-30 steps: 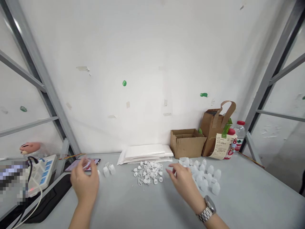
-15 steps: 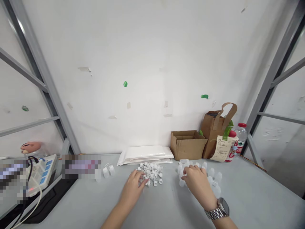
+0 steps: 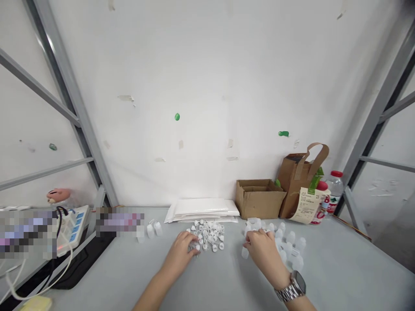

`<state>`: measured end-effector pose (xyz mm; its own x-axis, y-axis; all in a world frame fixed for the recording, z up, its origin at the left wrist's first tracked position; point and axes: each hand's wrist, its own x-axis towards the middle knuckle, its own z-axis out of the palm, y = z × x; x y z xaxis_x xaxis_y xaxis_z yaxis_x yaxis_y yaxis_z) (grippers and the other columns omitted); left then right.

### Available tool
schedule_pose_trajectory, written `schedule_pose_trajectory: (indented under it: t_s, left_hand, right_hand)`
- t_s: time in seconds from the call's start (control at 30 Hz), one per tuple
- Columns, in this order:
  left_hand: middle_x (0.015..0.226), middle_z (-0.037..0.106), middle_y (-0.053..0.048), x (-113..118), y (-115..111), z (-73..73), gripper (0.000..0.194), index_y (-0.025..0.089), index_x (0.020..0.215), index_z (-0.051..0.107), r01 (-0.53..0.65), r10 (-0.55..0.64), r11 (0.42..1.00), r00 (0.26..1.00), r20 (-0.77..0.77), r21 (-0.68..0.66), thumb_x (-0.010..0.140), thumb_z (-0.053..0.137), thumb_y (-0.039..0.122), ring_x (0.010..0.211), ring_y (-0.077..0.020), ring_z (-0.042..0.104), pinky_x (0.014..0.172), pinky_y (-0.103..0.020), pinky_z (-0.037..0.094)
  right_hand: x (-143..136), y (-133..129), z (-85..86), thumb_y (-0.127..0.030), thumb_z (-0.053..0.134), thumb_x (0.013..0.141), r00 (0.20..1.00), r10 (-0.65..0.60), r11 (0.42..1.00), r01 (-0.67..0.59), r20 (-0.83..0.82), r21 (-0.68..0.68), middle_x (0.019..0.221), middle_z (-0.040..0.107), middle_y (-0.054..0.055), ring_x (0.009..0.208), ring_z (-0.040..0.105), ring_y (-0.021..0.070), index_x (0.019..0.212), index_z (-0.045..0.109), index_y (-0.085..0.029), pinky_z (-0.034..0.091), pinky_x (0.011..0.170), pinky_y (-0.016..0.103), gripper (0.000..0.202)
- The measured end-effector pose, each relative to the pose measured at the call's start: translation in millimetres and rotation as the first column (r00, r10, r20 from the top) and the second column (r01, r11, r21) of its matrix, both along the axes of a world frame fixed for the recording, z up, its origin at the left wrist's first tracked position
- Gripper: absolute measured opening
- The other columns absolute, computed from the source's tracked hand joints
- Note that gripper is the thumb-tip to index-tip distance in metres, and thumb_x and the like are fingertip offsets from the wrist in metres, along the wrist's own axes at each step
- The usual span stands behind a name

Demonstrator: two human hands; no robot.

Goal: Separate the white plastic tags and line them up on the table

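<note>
My left hand (image 3: 182, 250) is at the near left edge of a pile of small white caps with thin string loops (image 3: 212, 233). Its thumb and index finger close round one white cap (image 3: 197, 247). To the right, my right hand (image 3: 263, 248), with a metal-banded watch on the wrist, pinches a translucent white plastic sleeve (image 3: 245, 252) at the table surface. Several similar sleeves (image 3: 291, 237) stand or lie round and behind that hand, partly hidden by it. At left, two capped sleeves with loops (image 3: 154, 230) stand together, another translucent piece beside them.
Flat white packets (image 3: 202, 207) are stacked against the wall. An open cardboard box (image 3: 261, 203), a brown paper bag (image 3: 293, 177) and a red-capped bottle (image 3: 335, 185) stand at back right. A power strip (image 3: 76, 226) with cables and a black flat object (image 3: 82, 261) lie left.
The view has shifted slightly, moving the scene right. My left thumb and finger have closed on a white cap; my right hand has drawn a sleeve slightly toward me.
</note>
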<state>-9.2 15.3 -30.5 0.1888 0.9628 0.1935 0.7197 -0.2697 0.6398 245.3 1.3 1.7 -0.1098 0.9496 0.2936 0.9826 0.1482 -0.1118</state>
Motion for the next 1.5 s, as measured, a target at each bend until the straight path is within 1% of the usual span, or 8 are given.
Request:
schedule_pose_trajectory:
  t_s: [0.33,0.47,0.67,0.93,1.07,1.2,1.37,1.5]
  left_hand:
    - [0.084,0.062,-0.004,1,0,2.0,0.012,0.021,0.073,0.061,-0.014,0.014,0.999,1.000,-0.001,0.036,0.068,0.052,0.015,0.089,-0.0220,0.053,0.080,-0.032,0.038]
    - [0.075,0.061,-0.002,5,1,-0.9,0.009,0.021,0.066,0.059,-0.069,0.065,0.997,0.990,0.128,0.033,0.064,0.054,0.014,0.081,-0.0218,0.054,0.074,-0.032,0.039]
    - [0.070,0.063,-0.001,7,9,-3.8,0.012,0.020,0.070,0.063,-0.183,0.184,0.982,0.904,0.385,-0.039,0.060,0.057,0.017,0.069,-0.0186,0.059,0.067,-0.028,0.044]
    - [0.059,0.067,-0.001,6,14,-0.3,0.015,0.019,0.059,0.064,-0.270,0.292,0.954,0.755,0.586,-0.128,0.053,0.069,0.032,0.060,-0.0182,0.061,0.060,-0.028,0.047]
    - [0.057,0.067,-0.002,7,15,2.4,0.025,0.017,0.061,0.064,-0.252,0.319,0.947,0.639,0.700,-0.201,0.049,0.070,0.038,0.054,-0.0176,0.061,0.051,-0.027,0.048]
    - [0.063,0.070,-0.003,19,11,3.9,0.031,0.017,0.064,0.063,-0.177,0.293,0.956,0.540,0.789,-0.234,0.047,0.073,0.041,0.065,-0.0197,0.066,0.063,-0.030,0.053]
    - [0.066,0.069,-0.004,38,-1,2.5,0.031,0.015,0.068,0.065,-0.039,0.246,0.964,0.509,0.825,-0.263,0.049,0.074,0.038,0.070,-0.0218,0.066,0.065,-0.032,0.053]
    - [0.074,0.069,-0.005,42,-5,3.5,0.030,0.016,0.071,0.065,0.005,0.200,0.972,0.515,0.834,-0.237,0.054,0.072,0.039,0.076,-0.0220,0.065,0.072,-0.033,0.051]
  right_hand:
    - [-39,-14,-12.8,-0.012,0.049,0.077,0.970,0.156,0.982,-0.172,-0.184,-0.074,0.077,0.065,0.005,0.072,0.058,0.0199,0.084,0.063,-0.017,0.028,0.073,0.031,0.017]
    - [-40,-15,-17.5,-0.007,0.049,0.072,0.968,0.138,0.976,-0.168,-0.209,-0.136,0.089,0.063,0.007,0.081,0.057,0.0222,0.091,0.062,-0.019,0.031,0.074,0.032,0.026]
    - [-48,-18,-15.0,-0.012,0.047,0.077,0.909,0.159,0.972,-0.213,-0.386,-0.100,0.094,0.060,0.008,0.089,0.054,0.0231,0.090,0.055,-0.017,0.035,0.075,0.029,0.016]
    - [-62,-26,-25.1,-0.025,0.036,0.086,0.735,0.125,0.925,-0.330,-0.667,-0.190,0.089,0.062,0.006,0.072,0.058,0.0178,0.108,0.047,-0.018,0.039,0.065,0.025,0.025]
    - [-68,-27,-27.8,-0.022,0.044,0.081,0.690,0.163,0.919,-0.367,-0.705,-0.147,0.090,0.060,0.007,0.074,0.056,0.0174,0.097,0.056,-0.017,0.039,0.069,0.025,0.021]
    - [-72,-26,-25.9,-0.026,0.050,0.078,0.630,0.157,0.919,-0.375,-0.761,-0.121,0.082,0.060,0.004,0.069,0.053,0.0157,0.086,0.057,-0.017,0.039,0.065,0.024,0.014]
    - [-74,-24,-29.0,-0.034,0.047,0.081,0.549,0.119,0.893,-0.423,-0.827,-0.152,0.064,0.060,-0.002,0.057,0.051,0.0132,0.081,0.053,-0.019,0.037,0.056,0.022,0.017]
    - [-73,-23,-33.6,-0.035,0.045,0.082,0.556,0.094,0.905,-0.393,-0.826,-0.161,0.062,0.060,-0.002,0.054,0.051,0.0128,0.080,0.053,-0.020,0.037,0.053,0.022,0.018]
